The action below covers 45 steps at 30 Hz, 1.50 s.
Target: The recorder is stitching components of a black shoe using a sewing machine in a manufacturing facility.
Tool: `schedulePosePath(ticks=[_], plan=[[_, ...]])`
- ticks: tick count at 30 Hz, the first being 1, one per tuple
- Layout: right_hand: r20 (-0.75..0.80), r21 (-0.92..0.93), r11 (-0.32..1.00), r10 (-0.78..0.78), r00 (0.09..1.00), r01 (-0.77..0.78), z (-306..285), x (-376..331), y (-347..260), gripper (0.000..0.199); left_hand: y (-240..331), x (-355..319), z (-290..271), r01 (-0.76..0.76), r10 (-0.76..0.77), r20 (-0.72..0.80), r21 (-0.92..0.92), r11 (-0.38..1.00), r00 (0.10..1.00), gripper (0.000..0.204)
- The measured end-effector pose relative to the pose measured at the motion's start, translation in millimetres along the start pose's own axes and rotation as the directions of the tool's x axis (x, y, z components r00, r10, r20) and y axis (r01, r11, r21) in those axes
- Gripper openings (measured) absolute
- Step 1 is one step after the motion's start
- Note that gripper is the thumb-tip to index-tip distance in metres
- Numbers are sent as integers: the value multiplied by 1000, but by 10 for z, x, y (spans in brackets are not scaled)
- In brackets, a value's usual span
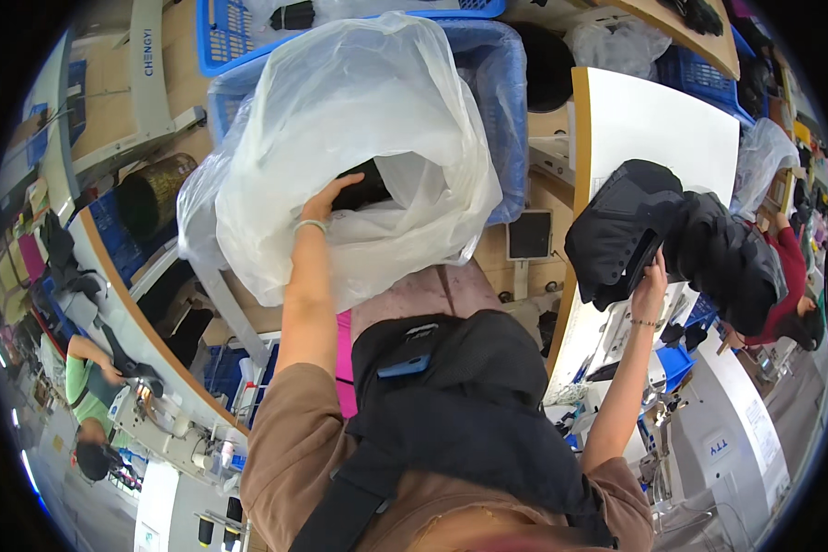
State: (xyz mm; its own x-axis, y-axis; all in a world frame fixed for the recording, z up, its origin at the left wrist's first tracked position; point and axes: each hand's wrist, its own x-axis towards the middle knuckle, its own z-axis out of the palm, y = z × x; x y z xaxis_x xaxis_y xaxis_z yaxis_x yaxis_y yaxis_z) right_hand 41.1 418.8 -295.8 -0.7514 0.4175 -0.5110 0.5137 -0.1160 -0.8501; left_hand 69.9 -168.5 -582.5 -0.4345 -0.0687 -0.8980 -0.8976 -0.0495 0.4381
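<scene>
At far left we see a person in green (83, 377) at a sewing machine. Our left hand (327, 201) grips the rim of a clear bag (340, 120) sitting in a blue crate (511, 83). Our right hand (651, 281) holds up a black garment (672, 239) over the white table (653, 120).

Crumpled clear plastic bag (359, 147) crowds the bin's (501, 101) opening around the left hand (327, 198)
</scene>
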Motion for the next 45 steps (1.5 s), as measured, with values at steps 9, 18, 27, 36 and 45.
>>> schedulePosePath(ticks=[9,18,27,36,45], plan=[[-156,-32,985,-171,973,168,-155,324,220,46,213,-679,-760,-123,103,-103,-216,969,989,45],[254,-289,869,-335,907,402,721,-1354,-932,22,920,-2271,-497,-563,551,-153,-389,730,820,46],[887,-239,340,-306,347,910,2886,-2338,-925,72,1688,-3766,399,-263,483,168,-665,699,860,37],[680,207,294,-729,78,933,2810,-2510,-1315,120,2322,-4261,764,-339,966,231,-905,256,112,101],[242,141,-62,-965,-95,988,2698,-2438,-1826,93,2858,-4963,1289,-411,961,211,-872,268,179,64]])
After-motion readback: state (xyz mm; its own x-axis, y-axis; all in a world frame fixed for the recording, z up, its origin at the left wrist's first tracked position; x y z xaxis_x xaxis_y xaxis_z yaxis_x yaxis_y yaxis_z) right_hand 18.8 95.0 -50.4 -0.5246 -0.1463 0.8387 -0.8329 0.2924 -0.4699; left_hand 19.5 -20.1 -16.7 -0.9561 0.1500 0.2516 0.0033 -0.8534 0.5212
